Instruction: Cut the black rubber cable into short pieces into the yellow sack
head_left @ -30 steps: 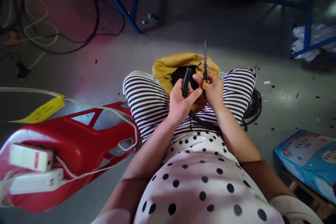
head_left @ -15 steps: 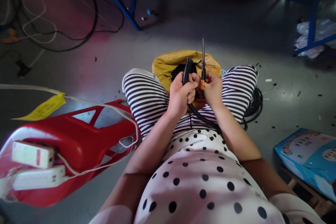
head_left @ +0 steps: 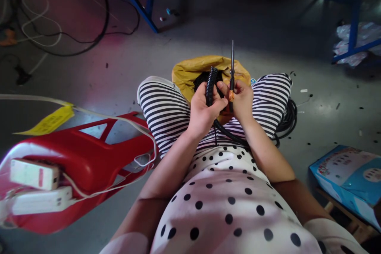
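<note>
My left hand (head_left: 204, 109) is closed around a black corrugated tube (head_left: 211, 79), whose ribbed end sticks up above the fingers. From below that hand, the tube runs down and right across my lap. In my right hand (head_left: 242, 101) is what looks like a pair of scissors (head_left: 232, 61), seen edge-on with its point away from me and orange wrapping at the grip. The fingertips of both hands are close together. Beyond them, a yellow bag (head_left: 190, 69) stands open between my knees, with dark contents that I cannot make out.
A red plastic stool (head_left: 89, 154) lies at the left, with white power adapters (head_left: 35, 174) and a cable with a yellow tag (head_left: 50, 121) on it. Coiled black cable (head_left: 291, 117) rests by my right knee. A blue box (head_left: 348, 178) is at the right; blue metal legs (head_left: 354, 20) stand ahead.
My left thumb has stretched out toward the right hand, and the left fingers have shifted on the tube. The scissors have moved slightly right and turned a little.
</note>
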The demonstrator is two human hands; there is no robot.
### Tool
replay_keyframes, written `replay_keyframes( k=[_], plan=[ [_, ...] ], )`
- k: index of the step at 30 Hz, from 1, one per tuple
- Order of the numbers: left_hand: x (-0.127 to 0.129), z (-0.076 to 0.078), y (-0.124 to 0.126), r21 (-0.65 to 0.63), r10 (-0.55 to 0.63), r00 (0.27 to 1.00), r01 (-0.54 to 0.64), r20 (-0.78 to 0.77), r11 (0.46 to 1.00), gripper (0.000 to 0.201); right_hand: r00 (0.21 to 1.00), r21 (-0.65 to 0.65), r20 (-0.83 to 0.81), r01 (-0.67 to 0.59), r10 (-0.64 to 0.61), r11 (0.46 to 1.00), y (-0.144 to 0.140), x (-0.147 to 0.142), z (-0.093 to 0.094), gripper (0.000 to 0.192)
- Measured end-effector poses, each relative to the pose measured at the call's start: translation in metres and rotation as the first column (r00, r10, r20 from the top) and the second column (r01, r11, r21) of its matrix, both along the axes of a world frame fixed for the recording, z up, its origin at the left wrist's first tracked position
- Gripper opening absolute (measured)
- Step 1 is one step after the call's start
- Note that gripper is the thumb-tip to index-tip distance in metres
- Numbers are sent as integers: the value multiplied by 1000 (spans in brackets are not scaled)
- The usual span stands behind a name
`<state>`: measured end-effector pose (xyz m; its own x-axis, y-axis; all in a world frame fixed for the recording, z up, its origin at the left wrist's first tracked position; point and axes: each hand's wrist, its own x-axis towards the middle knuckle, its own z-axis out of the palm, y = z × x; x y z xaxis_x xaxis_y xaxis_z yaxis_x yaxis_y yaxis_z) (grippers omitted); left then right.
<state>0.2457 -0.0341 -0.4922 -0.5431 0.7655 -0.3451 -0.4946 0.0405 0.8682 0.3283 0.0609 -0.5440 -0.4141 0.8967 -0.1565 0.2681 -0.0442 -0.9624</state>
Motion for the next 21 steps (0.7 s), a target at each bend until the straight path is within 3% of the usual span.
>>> replay_keyframes(
  k=[21],
  plan=[
    [5,-10,-1,-54,28,984,-38,-175,998,47,999,55,43,-12,10,998,-6,1,4,55]
  ],
)
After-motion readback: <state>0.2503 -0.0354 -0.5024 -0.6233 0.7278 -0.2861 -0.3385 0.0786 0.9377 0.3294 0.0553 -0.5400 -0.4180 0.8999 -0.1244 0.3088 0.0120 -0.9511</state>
